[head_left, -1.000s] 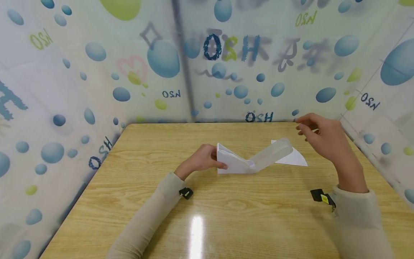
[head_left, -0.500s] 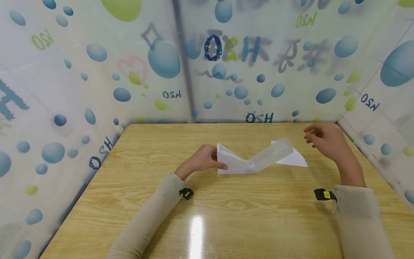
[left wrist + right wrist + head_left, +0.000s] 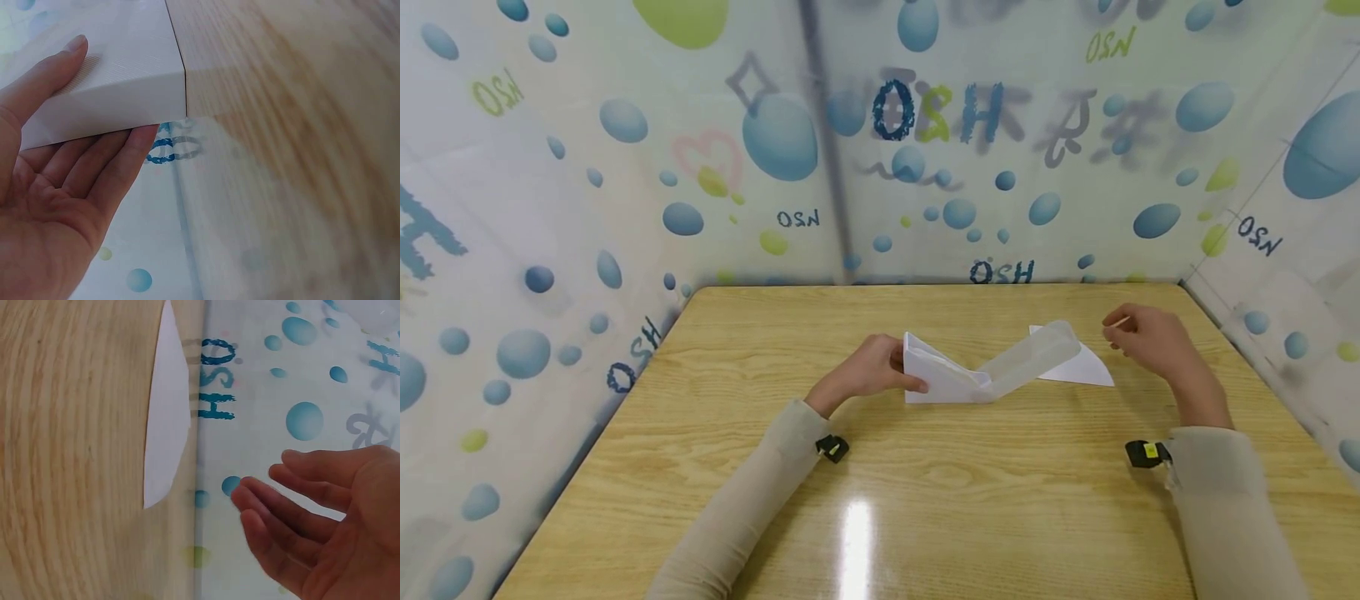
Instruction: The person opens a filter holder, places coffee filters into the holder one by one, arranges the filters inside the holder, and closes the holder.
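My left hand grips the left end of a white box with a slanted top edge, standing on the table. Its thumb lies on the front face and the other fingers go behind. The left wrist view shows the thumb on the textured face of the box. From the box's right end a translucent flap slants up to the right. Behind the flap a white piece of paper with a curved edge lies on the table. My right hand hovers right of the paper, fingers loosely curled, holding nothing.
The wooden table reaches back to a wall sheet printed with blue and green drops. Each sleeve cuff has a small black device near it. A bright reflection lies on the tabletop near the front.
My right hand has come down towards the table and its fingers have drawn closer together. The left hand, the box, the flap and the paper have stayed in place.
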Tool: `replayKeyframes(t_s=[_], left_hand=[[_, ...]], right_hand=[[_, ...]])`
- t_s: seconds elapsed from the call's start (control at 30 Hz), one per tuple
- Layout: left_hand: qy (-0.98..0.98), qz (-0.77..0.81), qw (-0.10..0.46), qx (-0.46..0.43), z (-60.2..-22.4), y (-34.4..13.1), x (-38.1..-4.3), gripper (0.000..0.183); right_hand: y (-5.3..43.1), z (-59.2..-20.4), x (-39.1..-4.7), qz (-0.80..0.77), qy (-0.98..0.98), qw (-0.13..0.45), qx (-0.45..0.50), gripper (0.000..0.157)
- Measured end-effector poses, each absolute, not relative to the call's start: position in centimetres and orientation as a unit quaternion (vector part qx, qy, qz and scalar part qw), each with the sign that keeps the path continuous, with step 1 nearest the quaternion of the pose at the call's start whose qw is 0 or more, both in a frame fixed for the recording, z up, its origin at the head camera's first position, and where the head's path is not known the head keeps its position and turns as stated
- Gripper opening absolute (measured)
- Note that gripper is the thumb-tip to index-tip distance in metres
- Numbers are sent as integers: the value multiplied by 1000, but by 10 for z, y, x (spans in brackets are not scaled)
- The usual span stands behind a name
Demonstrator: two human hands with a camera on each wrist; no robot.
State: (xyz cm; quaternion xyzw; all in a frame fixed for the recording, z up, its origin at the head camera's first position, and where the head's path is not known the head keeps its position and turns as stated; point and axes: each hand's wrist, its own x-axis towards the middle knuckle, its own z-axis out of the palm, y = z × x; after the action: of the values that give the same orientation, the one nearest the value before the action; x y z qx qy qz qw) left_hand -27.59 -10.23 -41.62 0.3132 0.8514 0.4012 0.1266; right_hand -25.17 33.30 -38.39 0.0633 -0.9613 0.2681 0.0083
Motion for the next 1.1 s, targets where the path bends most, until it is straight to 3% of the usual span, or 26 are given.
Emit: replayKeyframes(t_s=[0.47,0.87,1.1], left_hand=[[854,398,121,311,-414,-103,-274,34],[858,392,119,309,-414,-103,-274,33],[857,394,122,309,-414,-102,-274,33]], right_hand=[[335,-404,-262,227,-969,-87,50,51],[329,-405,-262,205,-972,-107,34,67],[328,-405,-259,203,-971,-123,24,63]])
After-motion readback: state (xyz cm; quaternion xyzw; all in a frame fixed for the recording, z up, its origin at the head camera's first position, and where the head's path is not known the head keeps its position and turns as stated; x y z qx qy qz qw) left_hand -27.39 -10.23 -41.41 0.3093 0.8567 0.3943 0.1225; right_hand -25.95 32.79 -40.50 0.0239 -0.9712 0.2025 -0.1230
